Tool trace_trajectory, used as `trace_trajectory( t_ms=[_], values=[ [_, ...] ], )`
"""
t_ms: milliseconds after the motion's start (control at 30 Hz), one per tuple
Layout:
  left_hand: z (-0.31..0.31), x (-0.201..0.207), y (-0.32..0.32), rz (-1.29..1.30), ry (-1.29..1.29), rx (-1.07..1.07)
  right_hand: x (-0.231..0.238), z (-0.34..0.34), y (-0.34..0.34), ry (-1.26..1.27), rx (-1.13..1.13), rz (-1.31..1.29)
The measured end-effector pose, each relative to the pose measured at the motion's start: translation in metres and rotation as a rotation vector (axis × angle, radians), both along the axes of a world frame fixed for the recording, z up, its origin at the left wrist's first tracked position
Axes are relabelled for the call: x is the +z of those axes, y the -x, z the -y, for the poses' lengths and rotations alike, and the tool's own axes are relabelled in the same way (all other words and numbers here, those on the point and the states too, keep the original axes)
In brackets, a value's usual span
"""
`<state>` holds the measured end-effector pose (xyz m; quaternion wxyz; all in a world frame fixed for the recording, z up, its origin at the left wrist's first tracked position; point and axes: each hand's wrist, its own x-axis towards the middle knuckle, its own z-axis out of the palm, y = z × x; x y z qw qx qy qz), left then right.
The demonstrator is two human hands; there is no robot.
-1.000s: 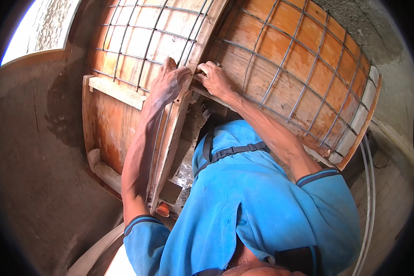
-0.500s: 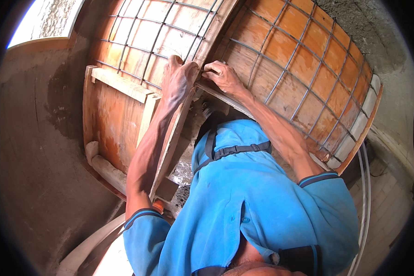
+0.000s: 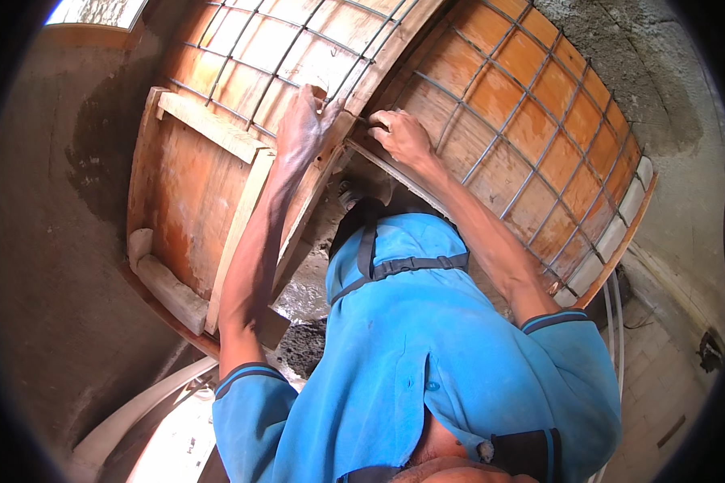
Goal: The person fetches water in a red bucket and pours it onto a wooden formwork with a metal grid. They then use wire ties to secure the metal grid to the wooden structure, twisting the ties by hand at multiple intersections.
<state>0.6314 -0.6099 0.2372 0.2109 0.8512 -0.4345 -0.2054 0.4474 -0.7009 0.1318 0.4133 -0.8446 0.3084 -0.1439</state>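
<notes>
My left hand (image 3: pixel 302 129) is at the near end of a wooden board (image 3: pixel 396 56), beside the left steel rod grid (image 3: pixel 304 30). Its fingers are curled and the thumb reaches toward the board. On the board's other side is my right hand (image 3: pixel 404 137), closed in a pinch by the corner of the orange plywood panel that carries the right rod grid (image 3: pixel 527 92). A thin dark strand seems to run between the hands. Whatever the fingertips hold is too small or hidden to make out.
A nailed timber frame (image 3: pixel 209 129) borders the lower left panel (image 3: pixel 177 201). Pale blocks (image 3: pixel 616 217) line the right panel's edge, with thin white tubes (image 3: pixel 618 322) below. Rough grey walls (image 3: pixel 48 185) stand at both sides. Wet, dark rubble (image 3: pixel 302 346) lies below my left arm.
My left hand has shifted a little left, away from the board's end, so the hands are slightly farther apart. My right hand stays by the panel corner. The whole view has shifted slightly.
</notes>
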Motion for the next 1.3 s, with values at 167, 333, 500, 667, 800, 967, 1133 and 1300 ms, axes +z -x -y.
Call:
trace_trajectory(
  t_ms=[167,333,500,667,800,967,1133,1300],
  values=[
    [-0.003,-0.010,0.001,-0.154,0.104,0.097,0.001,-0.012,-0.012,0.032,-0.093,-0.050],
    [-0.004,-0.009,-0.003,-0.327,0.088,0.158,0.009,-0.016,-0.015,-0.052,-0.135,-0.108],
    [-0.007,-0.012,-0.006,-0.516,0.106,0.275,0.017,-0.017,-0.022,-0.132,-0.150,-0.169],
    [0.004,-0.028,-0.014,-0.918,0.110,0.480,-0.007,-0.013,-0.018,-0.014,-0.207,-0.007],
    [-0.001,0.014,-0.011,-0.992,-0.049,0.291,-0.002,-0.016,-0.023,-0.008,-0.156,-0.034],
    [0.004,-0.007,-0.017,-0.919,-0.026,0.246,0.018,-0.013,-0.023,-0.140,-0.164,-0.187],
    [0.004,-0.017,-0.017,-0.934,-0.011,0.313,0.014,-0.013,-0.023,-0.097,-0.141,-0.143],
    [0.001,-0.017,-0.018,-0.993,-0.011,0.340,0.003,-0.014,-0.020,-0.006,-0.091,-0.089]
  ],
)
